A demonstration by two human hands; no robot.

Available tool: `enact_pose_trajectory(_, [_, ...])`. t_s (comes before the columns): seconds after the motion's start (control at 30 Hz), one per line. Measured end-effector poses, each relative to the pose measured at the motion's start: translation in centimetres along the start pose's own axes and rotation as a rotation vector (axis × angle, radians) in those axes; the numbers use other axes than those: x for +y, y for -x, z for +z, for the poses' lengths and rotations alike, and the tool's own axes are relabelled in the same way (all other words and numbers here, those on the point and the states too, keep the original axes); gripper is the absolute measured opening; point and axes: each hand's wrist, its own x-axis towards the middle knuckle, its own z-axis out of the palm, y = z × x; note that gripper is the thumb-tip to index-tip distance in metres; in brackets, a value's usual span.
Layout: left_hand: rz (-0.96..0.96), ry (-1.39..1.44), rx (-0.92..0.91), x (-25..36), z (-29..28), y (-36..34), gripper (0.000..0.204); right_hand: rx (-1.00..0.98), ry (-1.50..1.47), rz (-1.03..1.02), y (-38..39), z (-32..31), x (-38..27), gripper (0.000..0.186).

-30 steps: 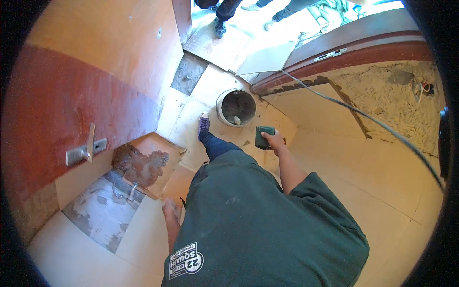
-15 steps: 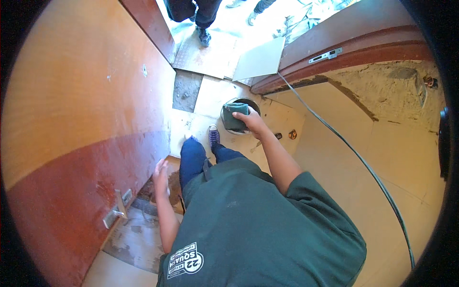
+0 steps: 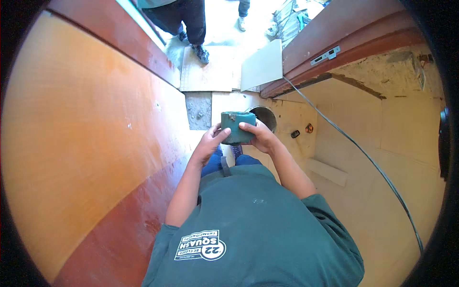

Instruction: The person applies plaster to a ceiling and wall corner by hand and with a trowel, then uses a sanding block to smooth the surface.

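In front of my body I hold a thick, dark green sponge (image 3: 237, 128), bent so that its top edge curls. A brownish smear marks its upper rim. My left hand (image 3: 209, 142) grips it on the left side, thumb across its front. On the opposite side my right hand (image 3: 258, 136) holds it the same way, with the thumb on the front face and the other fingers partly behind. Just beyond my right hand a round bucket (image 3: 266, 117) stands on the floor, partly hidden by the hand and sponge.
A wooden door (image 3: 95, 124) fills the left side. At the doorway lie loose boards (image 3: 210, 71), and a pale tile (image 3: 263, 66) leans by the red-brown frame (image 3: 349, 33). A dark cable (image 3: 363, 162) runs down the right. Another person's legs (image 3: 193, 24) stand beyond.
The sponge has come away from above the bucket, toward my body. My left hand has risen from beside the door and taken hold of it too. The view has shifted.
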Motion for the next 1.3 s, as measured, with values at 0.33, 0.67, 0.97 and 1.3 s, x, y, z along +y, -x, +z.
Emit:
enact_pose_trajectory(0.33, [-0.067,-0.061,-0.038,0.1,-2.5,-5.0,0.050,0.391,0.099,-0.066,0.5,-3.1,2.5,0.091])
enact_pose_trajectory(0.67, [-0.409,-0.167,0.454,-8.6,-14.2,-9.1,0.050,1.093,-0.007,0.226,14.0,-17.9,19.4,0.029])
enact_pose_trajectory(0.97, [-0.519,-0.170,0.540,-10.8,-19.0,-7.8,0.045,1.139,-0.204,0.290,16.4,-14.1,24.1,0.020])
enact_pose_trajectory(1.3, [-0.458,-0.226,0.503,-8.7,-18.7,-8.4,0.052,1.069,-0.067,0.086,12.4,-16.5,18.5,0.034])
